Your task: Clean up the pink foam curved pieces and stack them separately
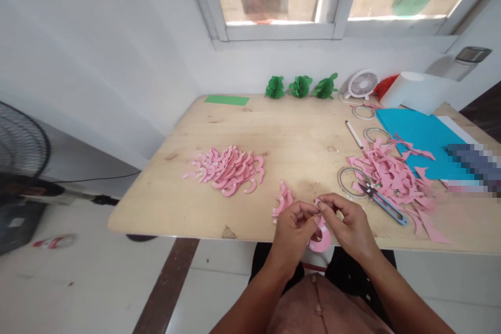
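A curved pink paper piece (321,241) with small white patches hangs between my hands at the table's front edge. My left hand (294,229) pinches it from the left, thumb against fingers. From the right, my right hand (344,219) is closed on its upper end, fingertips close to those of the left. Just behind my left hand lies a small stack of similar pink pieces (282,199), partly covered by that hand. Farther left a large heap of curved pink pieces (230,167) is spread on the table.
Pink paper scraps (391,172) lie to the right, beside a blue-handled cutter (389,207), tape rings (346,182) and a white pen (354,134). Blue sheets (426,130), a small white fan (362,84), green paper shapes (300,86) and a green strip (227,100) lie farther back.
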Tool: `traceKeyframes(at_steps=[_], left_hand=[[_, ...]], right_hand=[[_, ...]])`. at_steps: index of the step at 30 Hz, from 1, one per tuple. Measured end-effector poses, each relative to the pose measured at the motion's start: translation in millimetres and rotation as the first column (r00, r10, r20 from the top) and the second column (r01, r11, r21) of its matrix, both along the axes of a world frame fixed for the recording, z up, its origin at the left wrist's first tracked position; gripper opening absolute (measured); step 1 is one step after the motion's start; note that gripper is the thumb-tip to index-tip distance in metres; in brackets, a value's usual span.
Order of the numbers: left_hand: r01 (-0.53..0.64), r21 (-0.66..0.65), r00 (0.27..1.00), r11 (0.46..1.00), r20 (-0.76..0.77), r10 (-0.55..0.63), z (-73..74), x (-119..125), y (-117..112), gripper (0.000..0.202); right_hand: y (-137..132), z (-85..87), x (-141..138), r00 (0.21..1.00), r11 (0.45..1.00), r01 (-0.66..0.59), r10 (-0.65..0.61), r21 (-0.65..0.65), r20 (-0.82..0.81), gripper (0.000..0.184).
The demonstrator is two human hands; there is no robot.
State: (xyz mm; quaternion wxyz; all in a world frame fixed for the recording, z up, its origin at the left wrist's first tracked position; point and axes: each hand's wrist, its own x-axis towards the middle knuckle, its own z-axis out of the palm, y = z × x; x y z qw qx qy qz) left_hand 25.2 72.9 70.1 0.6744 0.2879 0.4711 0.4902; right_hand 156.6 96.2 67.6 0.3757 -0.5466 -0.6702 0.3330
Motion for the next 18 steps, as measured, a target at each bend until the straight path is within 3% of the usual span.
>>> traceKeyframes(at_steps=[4, 8, 18], left_hand=[[0.003, -0.043, 0.999, 0.999, 0.042, -0.001, -5.5, 1, -2, 0.022], [0.160, -0.117, 0.983, 0.980, 0.112, -0.147, -12.5, 3, -5, 0.028], [0.199, -0.119, 0.977, 0.973, 0.099, -0.188, -14.3, 4, -9, 0.028]], right_hand=[[0, -2.3, 0, 0.996, 0.989, 0.020, -0.032, 0.147, 0.079, 0.017], [-1, -5.6, 1, 0.994, 0.971, 0.028, -0.052, 0.237, 0.093, 0.015], [-3, -1.0, 5, 0.999, 0.990, 0.027, -0.031, 0.139, 0.023, 0.018]])
